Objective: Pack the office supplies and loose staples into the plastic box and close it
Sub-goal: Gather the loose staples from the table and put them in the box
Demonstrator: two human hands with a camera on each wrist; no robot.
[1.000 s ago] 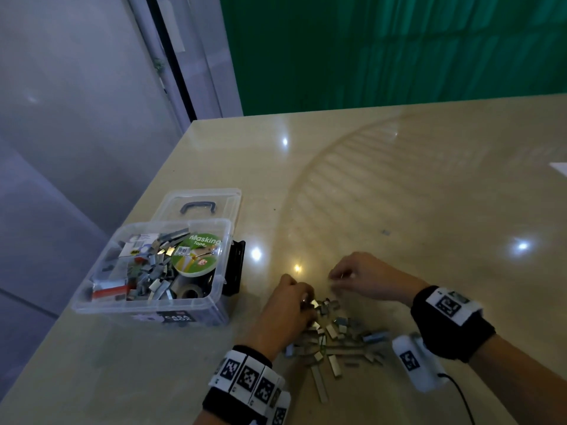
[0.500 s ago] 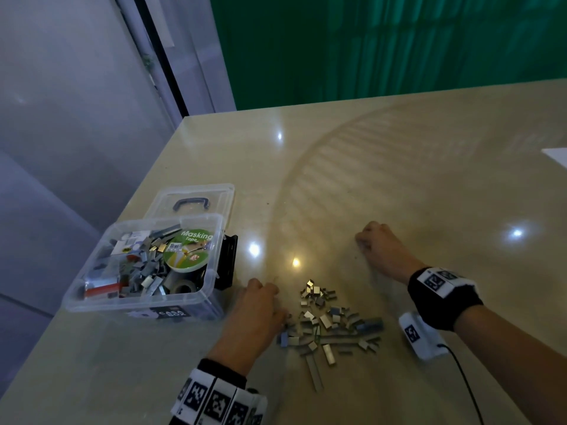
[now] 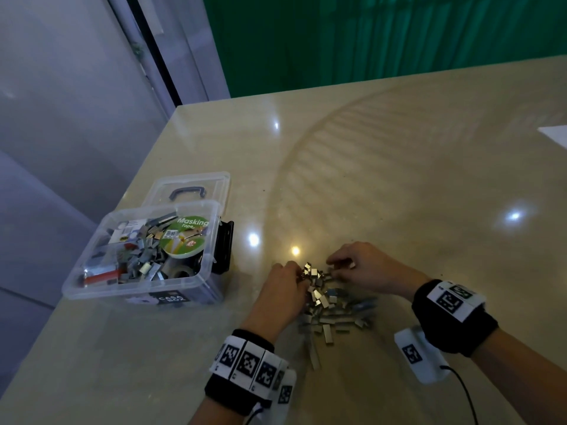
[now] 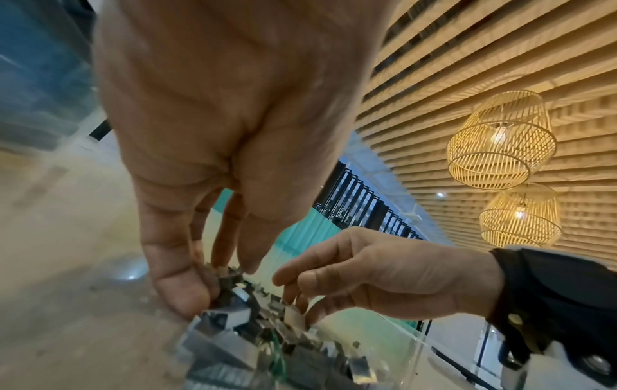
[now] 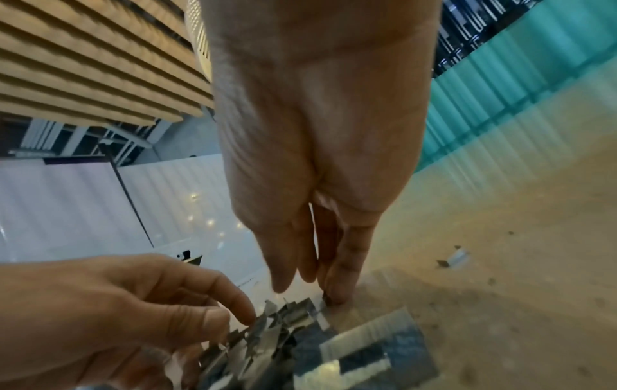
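My hands, left [image 3: 283,294] and right [image 3: 365,265], had closed back in, curled fingers pinching loose staples [image 3: 333,305] between them, box [image 3: 144,289] unclosed.

- A public indoor space such as a lobby, café or shared office lounge; which one is unclear.
- A large polished stone-look table [image 3: 399,179] reflects ceiling spotlights.
- A green corrugated partition [image 3: 383,35] stands at 12 o'clock behind it.
- At 10 o'clock, pale wall panels [image 3: 61,102].
- Overhead, a wooden slatted ceiling [image 4: 501,52] carries woven basket lamps [image 4: 501,139].
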